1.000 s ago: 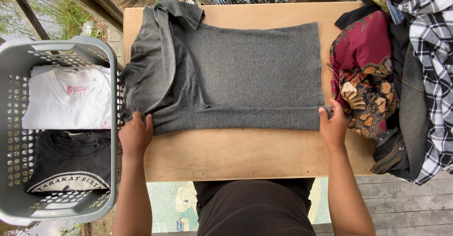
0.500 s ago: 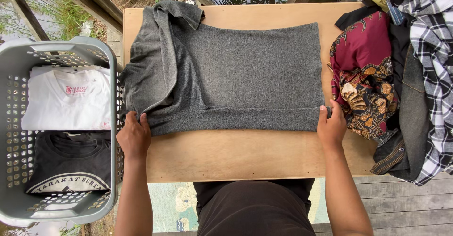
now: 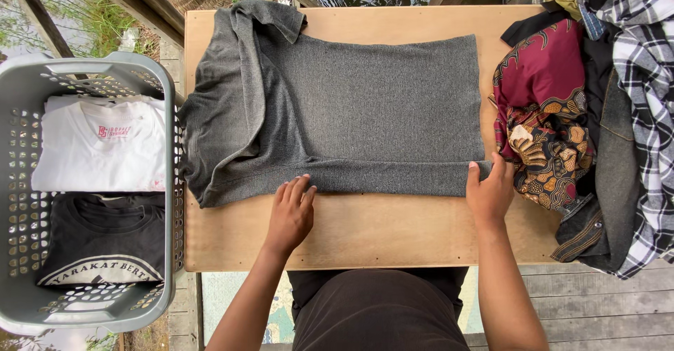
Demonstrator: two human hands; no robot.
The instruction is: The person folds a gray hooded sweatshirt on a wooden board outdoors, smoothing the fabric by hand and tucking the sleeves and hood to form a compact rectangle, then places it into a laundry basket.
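The grey shirt (image 3: 365, 105) is lying spread across the wooden surface (image 3: 365, 235), its long axis running left to right, collar end toward the laundry basket and hem end toward the clothes pile. Its near long edge is lying turned in as a narrow folded band along the side closest to the person, and a sleeve is lying folded over at the far left corner. The left hand (image 3: 290, 214) is resting flat with fingers spread and released, fingertips touching that near folded band a little left of its middle, holding nothing. The right hand (image 3: 490, 191) is sitting at the hem end of the same band, thumb and fingers pinching the corner of the cloth. So the shirt is lying directly ahead of both hands, away from the body, with the right hand at one end and the left partway along. To the left, the grey laundry basket (image 3: 21, 91) is holding a folded white shirt (image 3: 98, 147) and a folded black shirt (image 3: 98, 242). To the right, a red patterned garment (image 3: 540, 105) and a black-and-white checked shirt (image 3: 642, 105) are lying heaped, just beside the right hand.
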